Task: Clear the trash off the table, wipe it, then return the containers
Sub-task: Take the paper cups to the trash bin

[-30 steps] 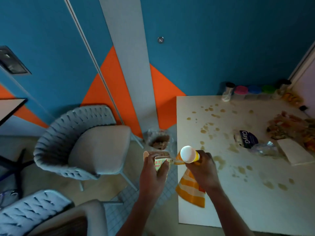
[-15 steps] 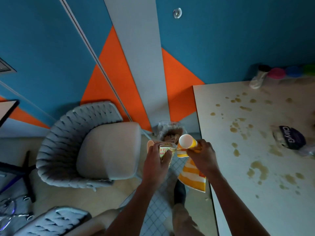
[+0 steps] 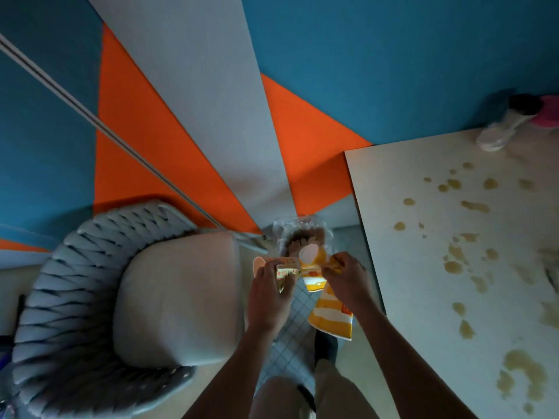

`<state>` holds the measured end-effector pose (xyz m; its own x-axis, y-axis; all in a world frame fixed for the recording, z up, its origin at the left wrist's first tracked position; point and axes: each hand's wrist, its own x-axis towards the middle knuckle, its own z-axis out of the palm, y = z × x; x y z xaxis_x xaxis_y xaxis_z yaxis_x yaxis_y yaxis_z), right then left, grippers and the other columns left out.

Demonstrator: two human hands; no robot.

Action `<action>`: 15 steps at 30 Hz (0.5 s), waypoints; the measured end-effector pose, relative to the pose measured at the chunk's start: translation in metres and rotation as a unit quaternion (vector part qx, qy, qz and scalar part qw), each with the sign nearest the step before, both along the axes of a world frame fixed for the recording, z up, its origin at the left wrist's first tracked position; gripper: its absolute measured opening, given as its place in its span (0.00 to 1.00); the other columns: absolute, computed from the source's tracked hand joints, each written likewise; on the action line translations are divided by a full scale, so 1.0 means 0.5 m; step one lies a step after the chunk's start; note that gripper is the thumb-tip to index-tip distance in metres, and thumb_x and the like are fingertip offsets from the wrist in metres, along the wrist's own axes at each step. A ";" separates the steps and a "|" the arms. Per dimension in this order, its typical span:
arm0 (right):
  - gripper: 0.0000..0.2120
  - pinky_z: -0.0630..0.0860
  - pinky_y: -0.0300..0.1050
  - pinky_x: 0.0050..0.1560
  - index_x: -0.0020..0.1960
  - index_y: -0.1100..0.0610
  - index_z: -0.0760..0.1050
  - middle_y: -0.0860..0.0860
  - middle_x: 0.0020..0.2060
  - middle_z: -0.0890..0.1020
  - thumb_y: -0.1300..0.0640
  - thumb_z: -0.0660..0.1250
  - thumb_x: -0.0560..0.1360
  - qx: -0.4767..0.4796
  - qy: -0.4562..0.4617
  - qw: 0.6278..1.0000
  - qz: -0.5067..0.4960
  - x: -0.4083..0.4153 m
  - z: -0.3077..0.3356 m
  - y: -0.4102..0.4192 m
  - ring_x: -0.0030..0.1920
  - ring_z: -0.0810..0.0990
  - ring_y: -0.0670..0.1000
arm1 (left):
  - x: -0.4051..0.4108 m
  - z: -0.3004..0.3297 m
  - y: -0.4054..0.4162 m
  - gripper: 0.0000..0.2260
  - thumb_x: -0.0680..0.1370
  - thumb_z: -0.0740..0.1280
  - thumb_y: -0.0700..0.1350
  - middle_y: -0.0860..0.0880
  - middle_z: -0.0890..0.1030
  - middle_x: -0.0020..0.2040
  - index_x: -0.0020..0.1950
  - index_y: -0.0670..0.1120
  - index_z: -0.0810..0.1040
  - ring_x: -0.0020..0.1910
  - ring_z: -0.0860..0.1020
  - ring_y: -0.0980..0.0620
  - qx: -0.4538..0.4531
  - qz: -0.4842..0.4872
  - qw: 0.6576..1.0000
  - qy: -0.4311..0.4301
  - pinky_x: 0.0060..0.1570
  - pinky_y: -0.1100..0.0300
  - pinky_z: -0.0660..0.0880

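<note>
Both hands are held off the table's left edge, just in front of a small trash bin point(image 3: 302, 234) with a clear liner on the floor. My left hand point(image 3: 269, 288) grips a crumpled printed wrapper point(image 3: 286, 272) together with a peach-coloured round piece point(image 3: 258, 264). My right hand point(image 3: 344, 281) pinches an orange-and-white striped wrapper point(image 3: 331, 320) that hangs below it. A yellow paper cup point(image 3: 311, 269) sits between the two hands, white bottom up, and I cannot tell which hand holds it. The white table point(image 3: 423, 282) is covered with brownish spill stains point(image 3: 453, 264).
A grey woven armchair point(image 3: 136, 297) stands close on the left. Containers stand at the table's far edge by the blue wall, one clear with a dark lid point(image 3: 499, 131), one with a pink lid point(image 3: 549, 116). My legs stand on a checked floor mat point(image 3: 290, 337).
My head has turned left and down, so most of the table has slid out of view. Both hands have carried the trash nearer to the bin, and the cup has tipped over.
</note>
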<state>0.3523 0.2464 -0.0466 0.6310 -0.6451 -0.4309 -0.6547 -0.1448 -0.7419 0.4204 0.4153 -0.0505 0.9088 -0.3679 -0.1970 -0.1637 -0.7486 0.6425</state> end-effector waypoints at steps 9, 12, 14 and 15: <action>0.16 0.68 0.44 0.45 0.60 0.53 0.77 0.52 0.51 0.81 0.52 0.68 0.74 0.035 0.068 0.996 -0.035 0.153 -0.237 -0.051 0.47 0.76 0.52 | 0.167 -0.264 -0.096 0.18 0.81 0.63 0.58 0.45 0.77 0.59 0.64 0.48 0.72 0.53 0.80 0.43 0.071 -0.027 0.995 0.057 0.52 0.45 0.78; 0.15 0.70 0.45 0.47 0.59 0.56 0.78 0.53 0.51 0.81 0.53 0.69 0.74 0.032 0.063 0.996 -0.057 0.214 -0.349 -0.080 0.49 0.78 0.54 | 0.236 -0.386 -0.141 0.19 0.82 0.63 0.56 0.43 0.75 0.60 0.66 0.45 0.71 0.57 0.78 0.40 0.055 -0.054 0.995 0.070 0.54 0.43 0.76; 0.14 0.73 0.47 0.48 0.57 0.57 0.79 0.55 0.50 0.82 0.54 0.69 0.74 0.023 0.062 0.995 -0.073 0.258 -0.439 -0.095 0.50 0.79 0.55 | 0.278 -0.476 -0.170 0.17 0.82 0.62 0.55 0.44 0.75 0.61 0.66 0.47 0.72 0.59 0.77 0.41 0.040 -0.053 0.995 0.076 0.56 0.43 0.75; 0.13 0.74 0.47 0.48 0.56 0.56 0.79 0.54 0.49 0.82 0.54 0.69 0.73 0.017 0.058 0.995 -0.082 0.280 -0.481 -0.103 0.50 0.80 0.56 | 0.298 -0.523 -0.184 0.15 0.81 0.62 0.54 0.44 0.75 0.61 0.65 0.48 0.72 0.59 0.77 0.41 0.031 -0.047 0.995 0.079 0.56 0.44 0.76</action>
